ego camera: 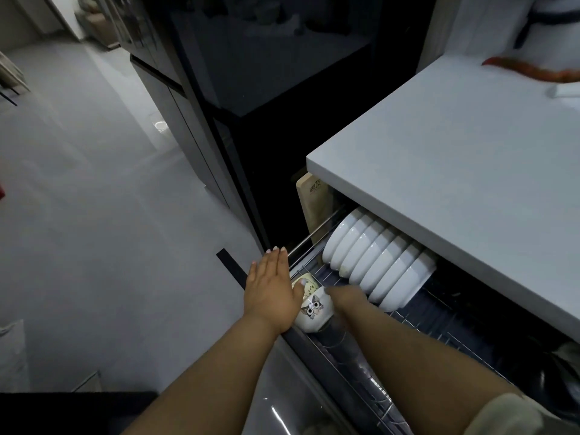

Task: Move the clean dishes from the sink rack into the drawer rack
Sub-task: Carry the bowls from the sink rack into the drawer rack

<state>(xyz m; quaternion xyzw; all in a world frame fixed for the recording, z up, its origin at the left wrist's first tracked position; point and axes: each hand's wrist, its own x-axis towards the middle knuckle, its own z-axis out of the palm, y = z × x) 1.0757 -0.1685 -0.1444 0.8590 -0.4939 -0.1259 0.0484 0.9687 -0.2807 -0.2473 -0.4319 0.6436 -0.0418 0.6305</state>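
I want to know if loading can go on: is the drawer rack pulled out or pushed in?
Pulled out: the drawer rack juts past the countertop, its white bowls partly exposed.

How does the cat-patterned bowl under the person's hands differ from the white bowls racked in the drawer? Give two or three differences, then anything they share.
The cat-patterned bowl bears a cartoon cat face; the white bowls are plain. The cat-patterned bowl is by itself near the drawer's front corner, with the left hand flat over it; the white bowls stand on edge in a packed row, untouched. Both sit in the drawer rack and look glossy.
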